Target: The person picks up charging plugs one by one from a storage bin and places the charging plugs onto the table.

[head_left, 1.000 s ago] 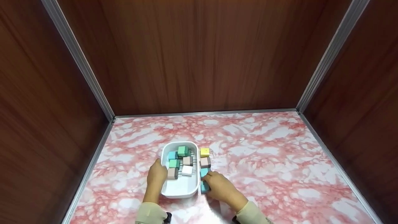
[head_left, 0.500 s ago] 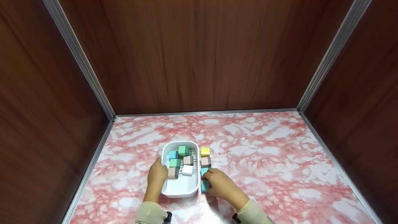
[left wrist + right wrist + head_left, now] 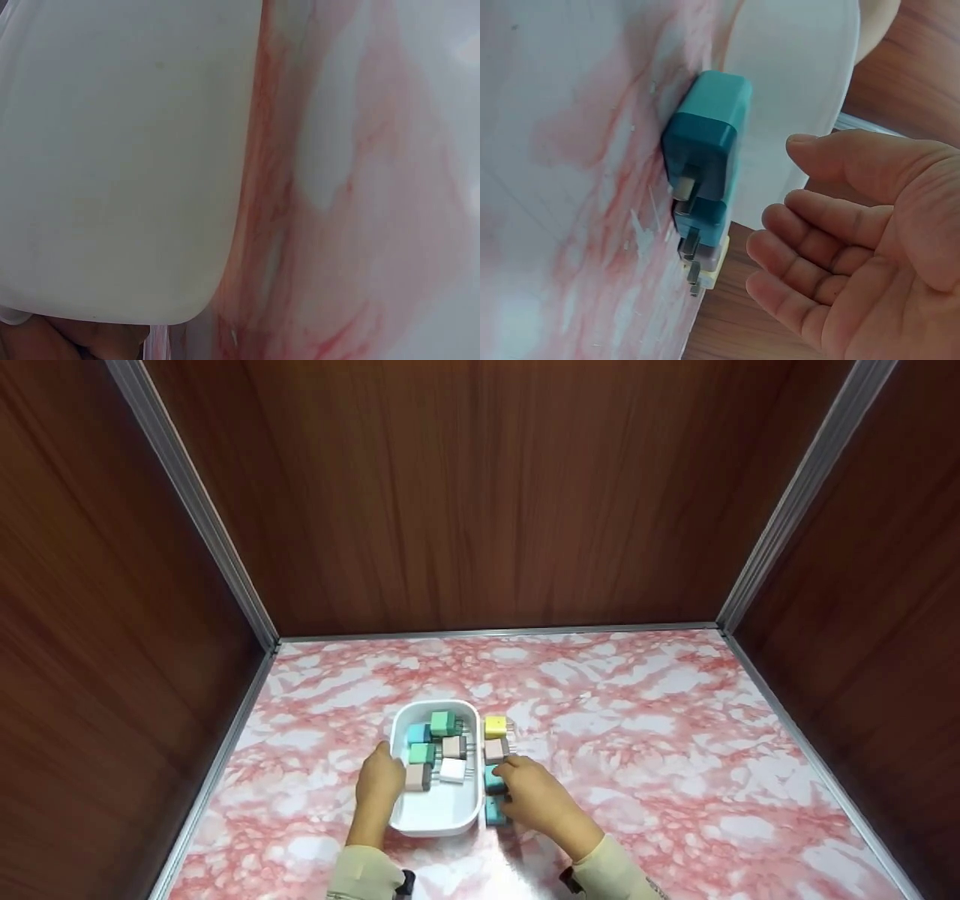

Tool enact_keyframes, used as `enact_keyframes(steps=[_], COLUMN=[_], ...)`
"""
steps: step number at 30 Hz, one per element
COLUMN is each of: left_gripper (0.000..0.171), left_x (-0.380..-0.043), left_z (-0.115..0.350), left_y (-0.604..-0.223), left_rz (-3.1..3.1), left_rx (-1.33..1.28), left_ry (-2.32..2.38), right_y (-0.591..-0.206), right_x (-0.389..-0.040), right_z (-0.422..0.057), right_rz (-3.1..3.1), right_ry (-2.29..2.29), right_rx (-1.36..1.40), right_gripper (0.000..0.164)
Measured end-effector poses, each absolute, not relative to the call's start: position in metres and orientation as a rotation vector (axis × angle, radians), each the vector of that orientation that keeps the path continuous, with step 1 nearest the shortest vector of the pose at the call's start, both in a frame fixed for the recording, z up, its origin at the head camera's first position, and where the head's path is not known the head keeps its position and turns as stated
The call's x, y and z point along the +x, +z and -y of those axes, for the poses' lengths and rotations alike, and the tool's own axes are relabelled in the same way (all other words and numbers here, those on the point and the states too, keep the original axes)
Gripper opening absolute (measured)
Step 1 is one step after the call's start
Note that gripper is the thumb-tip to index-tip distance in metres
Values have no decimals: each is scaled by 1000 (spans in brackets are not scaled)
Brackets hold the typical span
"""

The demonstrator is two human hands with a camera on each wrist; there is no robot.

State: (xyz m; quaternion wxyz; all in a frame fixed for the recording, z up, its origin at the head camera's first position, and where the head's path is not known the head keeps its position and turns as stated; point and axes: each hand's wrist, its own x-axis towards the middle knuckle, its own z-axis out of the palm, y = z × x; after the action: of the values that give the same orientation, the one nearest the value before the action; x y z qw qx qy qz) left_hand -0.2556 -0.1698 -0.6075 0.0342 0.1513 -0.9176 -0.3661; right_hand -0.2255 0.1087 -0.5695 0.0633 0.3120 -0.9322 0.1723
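Observation:
My left hand [image 3: 380,776] grips the left side of a white plastic tub [image 3: 435,817], thumb near the rim; in the left wrist view its fingers [image 3: 45,341] show at the tub wall's edge. Beside the tub's right wall lie two teal plug chargers, a nearer one [image 3: 494,811] and a farther one [image 3: 493,780]. Close over them is my right hand [image 3: 538,799], its fingers loosely bent. In the right wrist view that hand holds nothing, and a gap shows between its fingertips and the nearer charger's metal prongs [image 3: 686,187].
Several chargers lie in the tub: green [image 3: 442,723], blue [image 3: 418,733], pinkish [image 3: 417,777] and white [image 3: 452,770]. Past the teal pair, a pink charger [image 3: 496,750] and a yellow one [image 3: 495,726] continue the row. Dark wood panels [image 3: 480,510] surround the red-and-white marbled table [image 3: 637,720] on three sides.
My right hand has drawn slightly back to the right, and more of both teal chargers shows. My left hand and the tub have stayed in place.

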Motion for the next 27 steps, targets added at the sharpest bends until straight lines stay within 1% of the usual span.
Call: enact_keyframes(steps=[5,12,22,27], left_gripper=[51,51,47,45], left_x=[-256,-256,-257,-257], left_z=[170,171,171,171], left_y=[-607,-608,-609,-609], left_rz=[2817,2823,2806,2806], left_rx=[471,474,466,460], left_ry=[-1135,-1132,-1126,-1123], right_y=[-561,-550,-536,-535], right_x=[-228,-229,-236,-240], right_z=[-105,-95,-75,-64], right_rz=[2808,2742,2722,2711], right_ry=[565,596,569,536], right_rx=[919,925,990,1015], right_gripper=[45,34,39,36])
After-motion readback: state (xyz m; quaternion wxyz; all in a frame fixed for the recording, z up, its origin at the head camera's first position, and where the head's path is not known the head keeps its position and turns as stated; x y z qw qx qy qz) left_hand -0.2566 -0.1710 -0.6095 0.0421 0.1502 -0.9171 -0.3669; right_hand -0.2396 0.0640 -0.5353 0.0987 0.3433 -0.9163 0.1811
